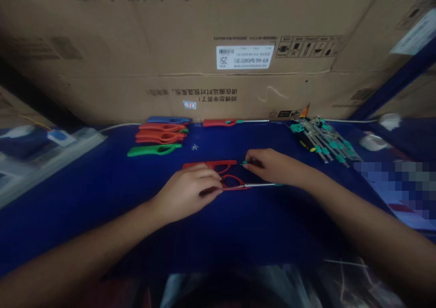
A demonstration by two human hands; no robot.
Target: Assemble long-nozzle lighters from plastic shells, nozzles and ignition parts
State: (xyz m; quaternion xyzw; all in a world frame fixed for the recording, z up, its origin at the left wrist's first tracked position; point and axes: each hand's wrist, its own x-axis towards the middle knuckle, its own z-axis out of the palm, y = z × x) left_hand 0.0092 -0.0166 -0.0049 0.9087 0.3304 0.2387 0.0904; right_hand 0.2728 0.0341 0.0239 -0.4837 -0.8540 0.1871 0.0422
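My left hand (189, 191) rests curled on a red plastic handle shell (235, 183) that lies on the blue table (102, 194). A thin metal rod (264, 185) sticks out to the right from that shell. A second red shell (213, 165) lies just behind it. My right hand (270, 165) is closed in a pinch on a small green-tipped part (244, 163) at the right end of that second shell.
Red, blue and green handle shells (160, 137) lie stacked at the back left, and one assembled red piece (223, 123) by the cardboard box (218, 49). A heap of green-tipped metal rods (322, 140) lies at the back right. Clutter sits at both table ends.
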